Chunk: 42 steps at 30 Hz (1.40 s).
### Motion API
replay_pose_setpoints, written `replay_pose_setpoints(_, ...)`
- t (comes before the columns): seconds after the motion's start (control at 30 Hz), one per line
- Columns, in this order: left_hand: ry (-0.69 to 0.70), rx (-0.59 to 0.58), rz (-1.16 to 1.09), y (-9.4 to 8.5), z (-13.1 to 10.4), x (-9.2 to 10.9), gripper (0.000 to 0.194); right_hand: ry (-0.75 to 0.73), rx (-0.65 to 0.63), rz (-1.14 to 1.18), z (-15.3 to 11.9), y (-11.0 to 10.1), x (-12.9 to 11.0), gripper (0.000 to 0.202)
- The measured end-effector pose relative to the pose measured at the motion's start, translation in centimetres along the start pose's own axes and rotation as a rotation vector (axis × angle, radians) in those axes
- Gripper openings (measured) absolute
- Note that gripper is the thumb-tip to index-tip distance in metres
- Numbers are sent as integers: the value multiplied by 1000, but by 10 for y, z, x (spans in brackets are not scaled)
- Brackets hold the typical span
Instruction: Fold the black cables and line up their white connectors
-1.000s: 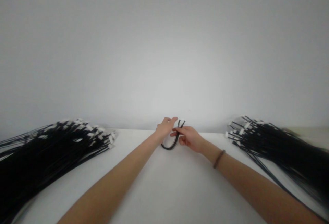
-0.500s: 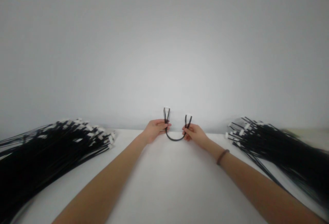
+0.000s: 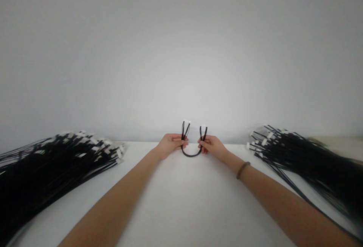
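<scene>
A short black cable [image 3: 191,155] hangs in a U between my two hands, with its ends pointing up. Each end splits into thin black wires that run into a white connector. My left hand [image 3: 171,145] pinches the cable just below its left connector [image 3: 186,121]. Between the thumb and fingers of my right hand [image 3: 213,146] is the other end, below the right connector [image 3: 203,126]. The connectors stand apart from each other, and the wires under both spread in a V. Fine detail on the connectors is too blurred to make out.
On the left of the white table [image 3: 181,201] lies a large heap of black cables [image 3: 56,171] with white connectors. A second cable bundle [image 3: 309,160] lies on the right, its connectors facing inward. Behind the table rises a plain pale wall [image 3: 181,50].
My right hand has come slightly left, bringing the two cable ends closer together and narrowing the U. The left connector leans a little more to the right. Both hands keep their hold.
</scene>
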<state>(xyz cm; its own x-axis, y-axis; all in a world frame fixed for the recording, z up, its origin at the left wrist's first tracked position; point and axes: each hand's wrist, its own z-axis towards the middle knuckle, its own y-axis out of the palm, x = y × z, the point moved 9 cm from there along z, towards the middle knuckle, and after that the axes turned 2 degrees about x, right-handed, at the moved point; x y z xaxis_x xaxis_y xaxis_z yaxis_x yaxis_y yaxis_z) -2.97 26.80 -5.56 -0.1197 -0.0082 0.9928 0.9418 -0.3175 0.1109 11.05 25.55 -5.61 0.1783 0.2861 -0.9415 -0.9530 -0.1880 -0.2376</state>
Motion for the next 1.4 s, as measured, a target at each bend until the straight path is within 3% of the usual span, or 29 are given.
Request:
replay_pose_setpoints(0.3,6,6,-77,-2,0,1,33,13,5,-22,-3,0,-4,12)
replay_pose_setpoints(0.4,4,9,-146,-12,1,4,25,16,2,-21,-2,-1,-4,10)
replay_pose_setpoints(0.53,20,115,-194,-36,0,12,18,23,-16,-13,-2,-1,-2,8)
replay_pose_setpoints(0.63,19,166,-181,-44,-2,14,20,18,-20,-15,-2,-1,-1,8)
replay_pose_setpoints(0.9,9,60,-108,-23,-1,9,27,11,-15,-51,-4,1,-4,8)
replay_pose_setpoints(1.4,36,-54,-65,-16,-2,8,28,9,16,-108,-3,0,-3,11)
